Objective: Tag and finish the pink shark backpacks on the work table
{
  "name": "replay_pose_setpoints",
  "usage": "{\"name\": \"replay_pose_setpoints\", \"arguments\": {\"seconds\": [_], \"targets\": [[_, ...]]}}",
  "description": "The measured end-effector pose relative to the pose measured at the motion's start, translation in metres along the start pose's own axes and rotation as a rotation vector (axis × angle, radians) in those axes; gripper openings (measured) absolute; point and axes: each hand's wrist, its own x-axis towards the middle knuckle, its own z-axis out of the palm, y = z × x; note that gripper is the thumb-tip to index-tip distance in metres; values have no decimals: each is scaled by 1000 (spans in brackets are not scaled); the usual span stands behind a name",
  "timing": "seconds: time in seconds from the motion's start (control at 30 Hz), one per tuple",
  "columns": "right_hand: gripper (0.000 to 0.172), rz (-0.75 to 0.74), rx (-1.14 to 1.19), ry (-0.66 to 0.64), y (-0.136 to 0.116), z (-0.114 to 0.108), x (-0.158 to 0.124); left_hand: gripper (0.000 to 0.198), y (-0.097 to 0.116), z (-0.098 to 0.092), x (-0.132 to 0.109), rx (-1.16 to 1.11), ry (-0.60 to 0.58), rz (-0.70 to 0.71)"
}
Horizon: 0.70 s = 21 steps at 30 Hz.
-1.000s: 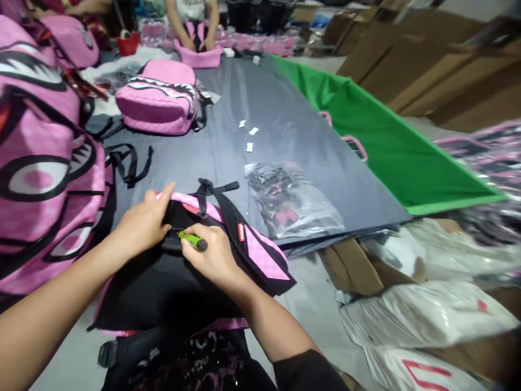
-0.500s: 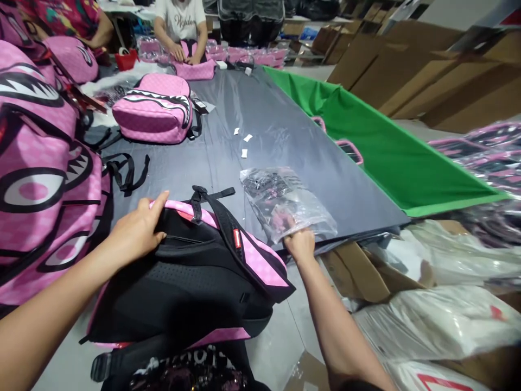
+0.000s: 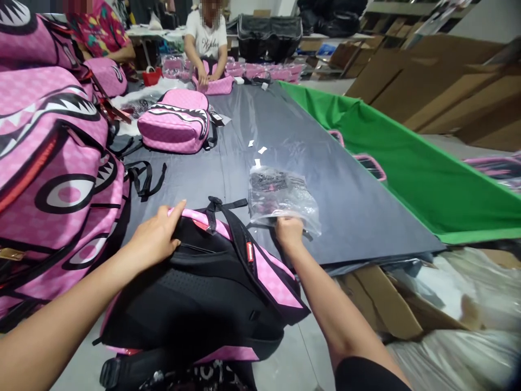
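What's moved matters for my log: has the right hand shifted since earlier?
Yes: against the table, the right hand moved right, from backpack to plastic bag.

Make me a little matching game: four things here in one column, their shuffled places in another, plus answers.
1. Left hand
2. Right hand
3. White scraps
4. Green sheet

A. At the clear plastic bag
B. Along the right of the grey tabletop
C. On the black-and-pink backpack
D. Lying loose on that tabletop

Pairs: 1-C, 2-A, 3-D, 4-B
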Motion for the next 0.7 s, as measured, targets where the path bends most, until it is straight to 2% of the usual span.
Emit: {"name": "replay_pose_setpoints", "arguments": {"seconds": [0.1,0.2,0.33,0.4,0.47,0.53,0.6,0.7], "targets": [[31,-79,-9,-15,-5,-1,-15,86,0,-1,0,-3,-10,7],[36,-96,-10,17,-10,-8,-27,86,1,-2,-1,7,-1,3],[38,15,75,123,-7,-30,-45,85,0,-2,-2,9,19,5],[30,114,233,140,-7,-48,-55,85,0,-3,-2,2,17,9],[19,179,507,73,-11,-71,-65,86,0,-4,0,-13,-5,1],[25,203,816,-5,-23,-98,-73,87,2,-5,0,-31,-7,-1],[30,173,974,-36,-43,-123,-81,89,5,-6,-4,-24,102,21],[21,34,950,51,-80,-151,-93,72,18,-7,-21,-49,496,105]]}}
